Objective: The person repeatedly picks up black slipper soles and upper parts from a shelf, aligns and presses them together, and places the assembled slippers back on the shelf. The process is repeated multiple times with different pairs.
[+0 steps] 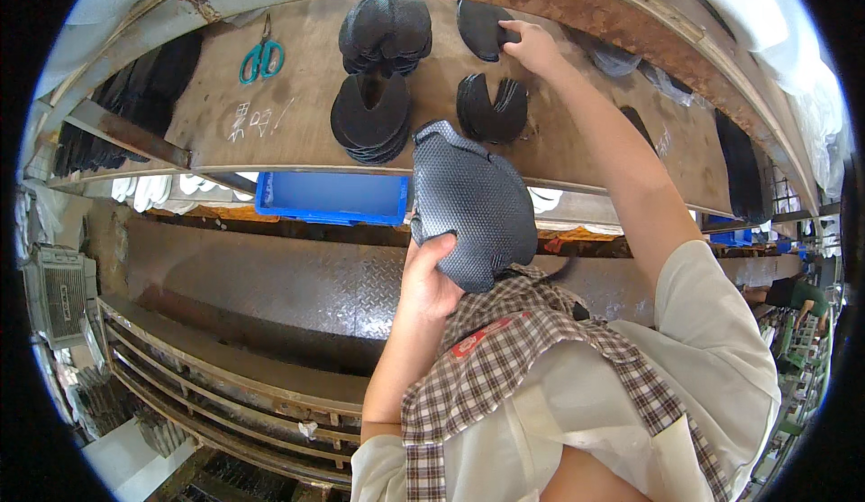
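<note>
Bright, even daylight — sharp centre, fisheye-bent edges, black corners.

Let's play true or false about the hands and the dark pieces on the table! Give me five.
1. The left hand holds a stack of dark mesh pieces. True.
2. The right hand rests on the scissors. False: it touches a dark piece at the far side of the table; the scissors lie apart, to the left.
3. The scissors have teal handles. True.
4. The bin below the table edge is red. False: it is blue.
5. Only one pile of dark pieces lies on the table. False: there are several piles, such as one near the middle.
</note>
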Available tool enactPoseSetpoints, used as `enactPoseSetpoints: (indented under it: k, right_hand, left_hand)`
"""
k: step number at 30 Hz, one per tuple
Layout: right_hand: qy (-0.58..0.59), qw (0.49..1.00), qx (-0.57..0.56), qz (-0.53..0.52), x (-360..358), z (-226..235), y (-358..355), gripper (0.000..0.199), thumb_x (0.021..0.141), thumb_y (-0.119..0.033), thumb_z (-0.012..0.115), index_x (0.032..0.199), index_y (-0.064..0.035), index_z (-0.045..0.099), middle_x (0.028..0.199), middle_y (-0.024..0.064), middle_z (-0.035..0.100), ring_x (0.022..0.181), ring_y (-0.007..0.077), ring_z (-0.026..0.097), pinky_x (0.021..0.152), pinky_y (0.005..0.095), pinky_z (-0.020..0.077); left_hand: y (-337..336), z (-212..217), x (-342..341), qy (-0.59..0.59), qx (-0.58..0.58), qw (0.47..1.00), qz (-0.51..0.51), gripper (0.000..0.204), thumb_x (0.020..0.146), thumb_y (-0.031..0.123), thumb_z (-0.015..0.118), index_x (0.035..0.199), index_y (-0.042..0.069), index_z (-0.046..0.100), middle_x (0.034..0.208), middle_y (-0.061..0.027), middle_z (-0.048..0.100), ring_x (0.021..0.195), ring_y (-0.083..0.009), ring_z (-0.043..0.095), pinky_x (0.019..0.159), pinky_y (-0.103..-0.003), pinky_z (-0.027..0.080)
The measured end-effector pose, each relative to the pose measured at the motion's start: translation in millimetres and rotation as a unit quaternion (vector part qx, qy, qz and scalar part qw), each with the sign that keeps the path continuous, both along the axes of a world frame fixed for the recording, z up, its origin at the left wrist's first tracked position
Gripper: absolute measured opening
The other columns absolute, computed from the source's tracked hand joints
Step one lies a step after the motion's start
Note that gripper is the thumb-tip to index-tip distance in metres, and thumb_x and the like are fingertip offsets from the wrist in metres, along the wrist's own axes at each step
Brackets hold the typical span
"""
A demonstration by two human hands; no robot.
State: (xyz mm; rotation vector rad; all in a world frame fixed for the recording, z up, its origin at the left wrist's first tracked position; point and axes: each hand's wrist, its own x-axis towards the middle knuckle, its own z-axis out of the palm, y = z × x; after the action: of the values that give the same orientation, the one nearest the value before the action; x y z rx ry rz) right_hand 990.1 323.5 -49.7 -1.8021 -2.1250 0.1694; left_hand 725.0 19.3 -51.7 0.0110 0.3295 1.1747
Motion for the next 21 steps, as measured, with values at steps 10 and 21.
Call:
enactPoseSetpoints:
  k: [10, 21]
  right_hand:
    - [-0.054, 0.993, -0.023, -0.106, -30, 8, -3, 0.059, 0.068, -0.037, 0.065, 0.123, -0.0154, 0.058, 0.112, 0.0178, 0.063, 0.109, 0.0332, 0.057, 0.095, 0.0407, 0.0452]
    - [-0.067, 0.988, -0.049, -0.132, -34, 6, -13, 0.064, 0.068, -0.041, 0.066, 0.123, -0.0093, 0.059, 0.116, 0.0181, 0.063, 0.111, 0.0328, 0.057, 0.097, 0.0396, 0.0441]
  left_hand:
    - [7, 1, 3, -0.001, -0.01, 1.0, -0.025, 0.051, 0.079, 0.005, 0.063, 0.126, -0.003, 0.045, 0.117, -0.017, 0.057, 0.107, -0.0305, 0.059, 0.089, -0.044, 0.051]
    - [6, -6, 2, 0.014, -0.013, 1.0, -0.016, 0.048, 0.08, 0.006, 0.061, 0.126, -0.001, 0.047, 0.118, -0.0139, 0.057, 0.108, -0.0291, 0.057, 0.093, -0.044, 0.047]
